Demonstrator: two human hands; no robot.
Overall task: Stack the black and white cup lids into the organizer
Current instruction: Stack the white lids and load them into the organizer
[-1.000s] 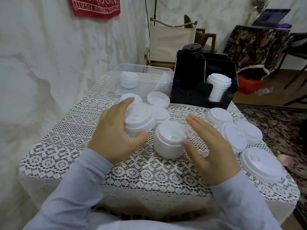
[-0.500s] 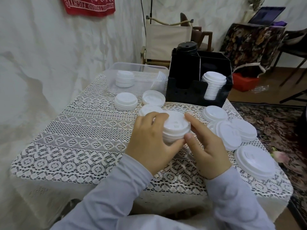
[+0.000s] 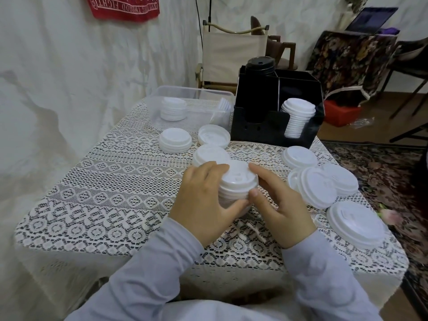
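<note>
Here, a squat white lid stack [image 3: 238, 178], sides seemingly ridged.

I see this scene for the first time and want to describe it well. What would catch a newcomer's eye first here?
First, the left hand and the right hand, which hold a stack of white lids between them at the middle of the table. Behind stands the black organizer, black lids in its left compartment, a white column in its right front one. Loose white lids lie to the right.

"FIGHT" on red banner [image 3: 124, 6]
</note>
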